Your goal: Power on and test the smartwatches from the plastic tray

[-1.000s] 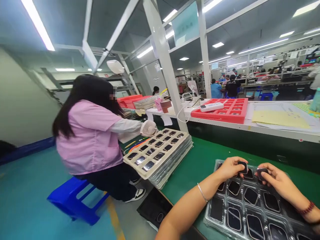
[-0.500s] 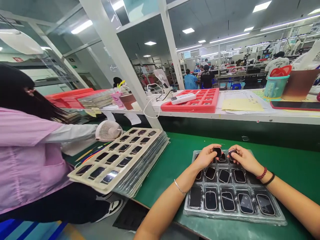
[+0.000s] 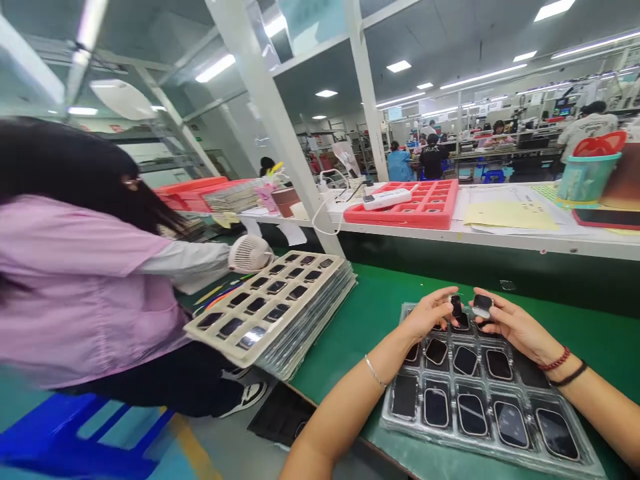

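Note:
Over the back row of a clear plastic tray [image 3: 430,433], my left hand [image 3: 434,316] pinches a small dark watch face [image 3: 455,307] between thumb and fingers, tilted nearly edge-on. Beside it my right hand [image 3: 517,325] grips another watch face [image 3: 483,305], its glossy side catching light. The two pieces are close but apart. Rows of rounded-square watch faces, such as this one [image 3: 471,414] in the front row, lie in the tray's pockets. Part of the back row is hidden behind my hands.
To the left, a beige tray [image 3: 220,343] of watch faces tops a tall stack. A person in pink [image 3: 95,287] sits beyond it, near a small white fan [image 3: 250,254]. A shelf behind holds a red foam tray [image 3: 425,219], papers [image 3: 505,210] and a teal cup [image 3: 587,179].
The view has swung left, shifting everything rightward. Both watch faces have turned in my fingers: the left one more edge-on, the right one showing a bright reflection.

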The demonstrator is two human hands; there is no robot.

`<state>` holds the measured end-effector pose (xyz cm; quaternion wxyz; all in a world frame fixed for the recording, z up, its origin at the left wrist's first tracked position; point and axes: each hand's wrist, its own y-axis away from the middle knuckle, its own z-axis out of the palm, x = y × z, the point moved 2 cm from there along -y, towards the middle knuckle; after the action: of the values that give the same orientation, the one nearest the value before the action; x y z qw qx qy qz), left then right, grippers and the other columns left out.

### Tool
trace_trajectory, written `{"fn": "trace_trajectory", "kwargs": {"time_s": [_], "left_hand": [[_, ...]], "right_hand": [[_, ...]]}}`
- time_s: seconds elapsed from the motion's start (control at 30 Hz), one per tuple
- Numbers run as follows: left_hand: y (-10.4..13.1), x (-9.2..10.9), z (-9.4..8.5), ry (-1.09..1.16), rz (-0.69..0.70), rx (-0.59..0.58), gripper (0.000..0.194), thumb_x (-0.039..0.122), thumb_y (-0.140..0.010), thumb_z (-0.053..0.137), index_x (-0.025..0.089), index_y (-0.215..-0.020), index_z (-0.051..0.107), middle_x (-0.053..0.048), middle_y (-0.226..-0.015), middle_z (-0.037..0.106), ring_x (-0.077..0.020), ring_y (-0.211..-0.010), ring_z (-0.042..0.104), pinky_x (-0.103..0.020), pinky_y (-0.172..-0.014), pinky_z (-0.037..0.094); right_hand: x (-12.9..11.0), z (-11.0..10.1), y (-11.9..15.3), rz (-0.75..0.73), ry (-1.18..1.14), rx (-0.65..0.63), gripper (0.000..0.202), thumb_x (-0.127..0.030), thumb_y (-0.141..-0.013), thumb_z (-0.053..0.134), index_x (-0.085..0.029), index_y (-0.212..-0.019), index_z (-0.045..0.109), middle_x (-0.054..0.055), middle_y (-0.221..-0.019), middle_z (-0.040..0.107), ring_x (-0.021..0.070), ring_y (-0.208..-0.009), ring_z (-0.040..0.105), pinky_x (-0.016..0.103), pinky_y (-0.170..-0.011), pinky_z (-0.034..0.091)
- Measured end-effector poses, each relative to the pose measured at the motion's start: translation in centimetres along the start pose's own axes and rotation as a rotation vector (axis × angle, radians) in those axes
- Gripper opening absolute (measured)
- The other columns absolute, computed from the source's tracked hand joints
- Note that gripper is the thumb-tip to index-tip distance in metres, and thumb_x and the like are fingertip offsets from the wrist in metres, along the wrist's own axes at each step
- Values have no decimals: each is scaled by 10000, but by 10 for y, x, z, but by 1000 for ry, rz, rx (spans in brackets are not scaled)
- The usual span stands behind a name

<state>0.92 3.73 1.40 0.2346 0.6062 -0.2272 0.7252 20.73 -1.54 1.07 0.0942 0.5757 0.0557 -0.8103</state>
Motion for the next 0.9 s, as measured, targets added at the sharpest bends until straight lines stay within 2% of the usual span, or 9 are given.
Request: {"fn": "trace_trajectory", "kwargs": {"time_s": [0.17, 0.37, 0.53, 0.63, 0.7, 0.9], "left_hand": [[-2, -3, -1, 15, 9, -32, 670, 398, -692, 703, 186, -1279, 461, -51, -875, 601, -122, -592, 626, -176, -460, 371], [1, 1, 3, -3, -2, -83, 670, 393, -664, 731, 172, -1242, 473, -56, -889, 602, -81, -494, 586, -172, -430, 348], [2, 2, 5, -4, -21, -73, 580, 364, -709, 681, 151, -1220, 510, -83, -925, 612, -143, -648, 641, -189, -495, 412], [1, 2, 5, -27, -38, -39, 520, 266, -725, 625, 157, -1223, 521, -96, -990, 615, -172, -753, 644, -205, -527, 440], [1, 3, 5, -51, -50, -21, 548, 190, -689, 608, 163, -1228, 515, -94, -1008, 616, -175, -781, 637, -207, -532, 442], [1, 4, 6, -106, -52, -11, 588, 109, -637, 563, 149, -1220, 501, -85, -956, 643, -167, -761, 633, -187, -504, 398]], "right_hand": [[4, -3, -1, 77, -47, -37, 482, -318, -827, 644, -297, -1288, 506, 54, -1183, 605, 195, -934, 613, 291, -769, 567], [5, -3, -2, 53, 42, -35, 415, -327, -784, 694, -225, -1175, 597, 71, -1023, 652, 154, -739, 598, 261, -655, 562], [3, 2, -1, 12, 104, -28, 438, -356, -782, 686, -229, -1187, 578, 80, -1103, 626, 167, -786, 618, 298, -693, 567], [2, 3, -3, -7, 104, -3, 457, -360, -794, 654, -241, -1221, 541, 86, -1193, 586, 199, -888, 633, 324, -735, 561], [3, 5, -4, -22, 139, -8, 462, -327, -796, 634, -241, -1235, 519, 90, -1220, 571, 208, -920, 632, 334, -746, 552], [4, 7, -5, -146, 336, -6, 428, -195, -757, 576, -211, -1179, 513, 88, -1114, 628, 147, -737, 614, 293, -626, 518]]}}
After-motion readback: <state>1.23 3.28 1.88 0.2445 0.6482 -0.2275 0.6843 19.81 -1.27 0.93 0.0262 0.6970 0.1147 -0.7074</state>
